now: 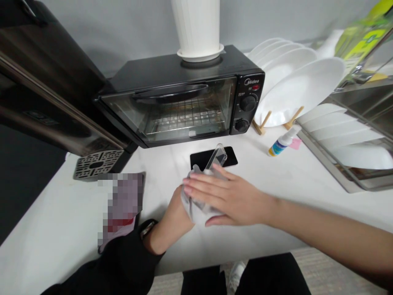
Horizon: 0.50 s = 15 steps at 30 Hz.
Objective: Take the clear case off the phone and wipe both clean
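My left hand (176,209) holds a clear phone case (220,154) up above the counter. Most of its fingers are hidden under a thin greyish-white cloth (196,209). From the right, my right hand (229,192) presses that cloth against the case, its fingers long and close together and its thumb lower down. Just behind the hands, a black smartphone (231,156) lies flat on the white counter (264,209). A small white spray bottle (281,142) with a blue and yellow label stands further right, on its own.
A black toaster oven (184,98) stands at the back, a white pot (198,26) on top. White plates (301,86) lean in a wooden rack, near a metal dish rack (340,176). On the left are a dispenser's drip tray (98,162) and a pixelated flat object (125,196).
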Each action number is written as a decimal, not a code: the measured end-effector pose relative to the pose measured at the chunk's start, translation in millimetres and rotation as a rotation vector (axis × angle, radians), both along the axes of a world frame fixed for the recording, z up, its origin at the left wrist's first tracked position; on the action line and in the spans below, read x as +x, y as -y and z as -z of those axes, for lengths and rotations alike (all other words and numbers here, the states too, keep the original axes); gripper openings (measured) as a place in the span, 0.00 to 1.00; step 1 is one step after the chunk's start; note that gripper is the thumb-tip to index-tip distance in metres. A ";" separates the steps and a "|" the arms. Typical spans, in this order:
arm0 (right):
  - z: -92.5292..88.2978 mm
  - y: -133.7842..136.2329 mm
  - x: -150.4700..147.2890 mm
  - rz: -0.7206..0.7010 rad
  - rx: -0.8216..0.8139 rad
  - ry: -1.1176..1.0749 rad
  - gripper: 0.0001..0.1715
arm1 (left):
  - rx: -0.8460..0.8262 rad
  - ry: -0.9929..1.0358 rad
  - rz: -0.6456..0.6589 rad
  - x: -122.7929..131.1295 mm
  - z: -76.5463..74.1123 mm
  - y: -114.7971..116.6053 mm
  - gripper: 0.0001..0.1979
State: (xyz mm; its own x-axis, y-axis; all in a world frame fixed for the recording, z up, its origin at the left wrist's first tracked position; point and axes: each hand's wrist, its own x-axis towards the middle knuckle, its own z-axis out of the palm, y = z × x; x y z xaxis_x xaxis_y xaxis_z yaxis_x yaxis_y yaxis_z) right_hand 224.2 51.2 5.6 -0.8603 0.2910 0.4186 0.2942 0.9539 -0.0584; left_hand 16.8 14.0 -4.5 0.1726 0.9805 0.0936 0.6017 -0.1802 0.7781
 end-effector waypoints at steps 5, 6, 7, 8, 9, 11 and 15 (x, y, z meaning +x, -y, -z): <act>0.1 -7.3 5.0 0.331 -0.017 -0.123 0.54 | 0.004 -0.075 0.101 -2.0 -2.8 4.6 0.12; 0.3 -4.9 3.4 0.250 -0.003 -0.097 0.55 | 0.004 -0.060 0.089 -2.8 -1.5 6.0 0.11; 0.6 -1.9 1.2 0.141 0.011 -0.057 0.55 | 0.018 -0.035 0.069 -3.7 0.3 7.3 0.08; 1.0 0.8 -0.8 0.036 0.027 -0.018 0.54 | 0.040 -0.009 0.047 -4.3 2.1 8.1 0.06; 1.4 2.3 -2.2 -0.034 0.038 0.008 0.52 | 0.065 0.010 0.026 -4.8 3.4 8.4 0.06; 1.8 0.9 -1.9 0.010 0.032 -0.002 0.50 | 0.079 0.002 0.023 -4.5 3.5 7.8 0.05; 1.6 -4.4 1.4 0.348 -0.014 -0.112 0.54 | 0.016 -0.086 0.110 -2.6 0.0 5.6 0.13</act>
